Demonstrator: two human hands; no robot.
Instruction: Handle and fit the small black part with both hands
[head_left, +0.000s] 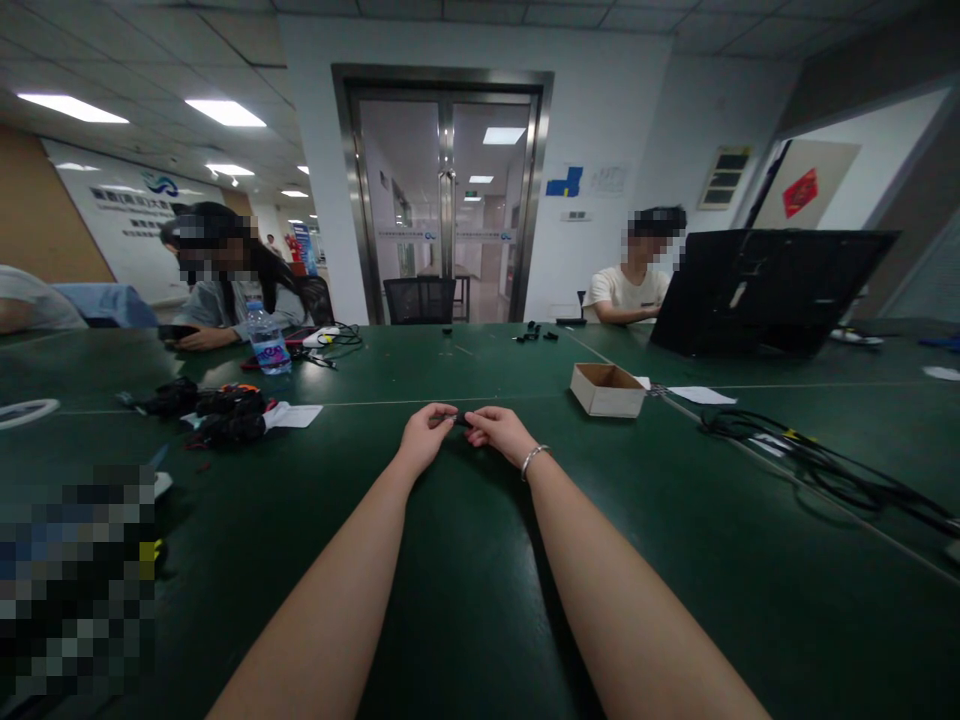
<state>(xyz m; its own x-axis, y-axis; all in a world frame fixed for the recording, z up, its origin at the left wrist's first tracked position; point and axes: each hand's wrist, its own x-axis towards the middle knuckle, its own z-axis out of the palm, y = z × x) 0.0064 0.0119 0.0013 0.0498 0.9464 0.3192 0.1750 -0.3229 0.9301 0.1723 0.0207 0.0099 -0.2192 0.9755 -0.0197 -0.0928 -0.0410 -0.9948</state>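
You have both hands out over the green table point(457, 570), just on your side of the thin pale seam point(420, 403) that crosses it. Your left hand point(424, 438) pinches one end of a small dark piece point(461, 419) between thumb and fingers, and your right hand point(502, 432), with a silvery bracelet point(534, 460) at the wrist, grips the other end the same way. The piece sits between your fingertips, near the middle of the table; its exact shape is too small to make out

Between your forearms and to either side of them, the green surface gives you room to move. On your left, the nearest limit is a sheet of white paper point(300, 415) beside a dark bundle point(232, 412), with a water bottle point(268, 345) beyond. On your right, an open-topped box point(609, 400) stands past the bracelet, its near wall facing you, and coiled black cables point(817, 470) spread toward the right edge of view. Ahead, small black pieces point(534, 332) lie close to the far edge, left of a large black monitor point(765, 290)
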